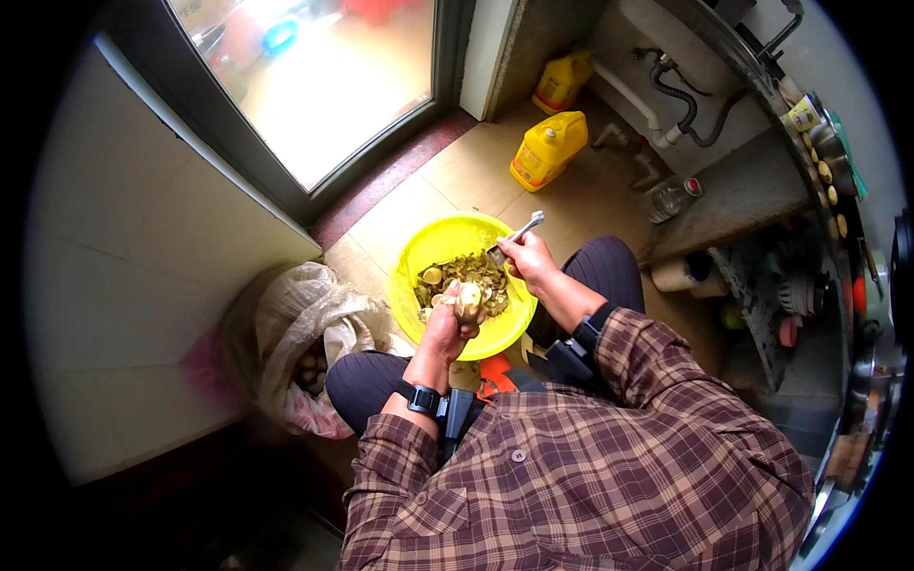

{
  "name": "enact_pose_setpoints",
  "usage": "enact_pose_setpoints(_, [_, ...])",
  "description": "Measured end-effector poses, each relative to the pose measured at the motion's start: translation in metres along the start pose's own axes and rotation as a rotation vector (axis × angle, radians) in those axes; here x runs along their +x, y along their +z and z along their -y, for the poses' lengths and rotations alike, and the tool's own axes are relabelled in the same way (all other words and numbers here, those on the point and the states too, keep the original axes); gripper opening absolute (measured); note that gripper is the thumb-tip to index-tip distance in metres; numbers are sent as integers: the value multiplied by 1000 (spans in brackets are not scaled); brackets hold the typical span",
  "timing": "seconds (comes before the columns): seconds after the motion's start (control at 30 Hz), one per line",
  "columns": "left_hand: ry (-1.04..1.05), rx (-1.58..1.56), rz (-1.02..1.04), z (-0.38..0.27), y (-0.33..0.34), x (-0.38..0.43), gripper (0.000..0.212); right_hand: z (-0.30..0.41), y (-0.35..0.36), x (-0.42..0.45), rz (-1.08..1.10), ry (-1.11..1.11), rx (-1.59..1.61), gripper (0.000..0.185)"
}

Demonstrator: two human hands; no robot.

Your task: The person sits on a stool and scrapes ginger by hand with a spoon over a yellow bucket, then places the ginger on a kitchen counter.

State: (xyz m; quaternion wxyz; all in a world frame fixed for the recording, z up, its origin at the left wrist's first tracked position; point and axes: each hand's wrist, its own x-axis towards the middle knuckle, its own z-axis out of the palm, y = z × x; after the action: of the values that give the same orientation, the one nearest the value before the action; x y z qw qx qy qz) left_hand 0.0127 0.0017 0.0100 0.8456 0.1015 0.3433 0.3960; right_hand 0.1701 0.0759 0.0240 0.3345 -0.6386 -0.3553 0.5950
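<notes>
My left hand (448, 325) grips a pale, partly peeled potato (469, 298) over the near side of a yellow-green plastic basin (401, 317). A metal kitchen tool (527, 227) is in my right hand (528, 258), above the basin's right side; its handle points up and away, and its lower part sits by my fingers. Whether it is a peeler or a small knife I cannot tell. Brownish peelings (468, 271) and a few pale pieces lie inside the basin. To the left, a woven plastic sack (300, 300) stands with its mouth apart, round potatoes (310, 370) showing in it.
Two yellow plastic jugs (548, 151) stand on the tiled floor beyond the basin. A clear plastic bottle (671, 200) lies on a ledge at the right, under a sink with pipes (671, 93). A glass door (321, 86) is ahead to the left, and a counter with dishes curves along the right.
</notes>
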Motion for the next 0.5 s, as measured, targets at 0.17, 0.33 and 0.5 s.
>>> enact_pose_setpoints(0.17, [45, -89, -101, 3, -8, 8, 35, 7, 27, -36, 356, -43, -106, 13])
enact_pose_setpoints(0.33, [28, 24, 3, 3, 0, 2, 33, -10, 2, 2, 24, 69, 117, 12])
enact_pose_setpoints(0.5, [8, -3, -40, 5, -7, 7, 33, 3, 10, -28, 323, 91, -8, 13])
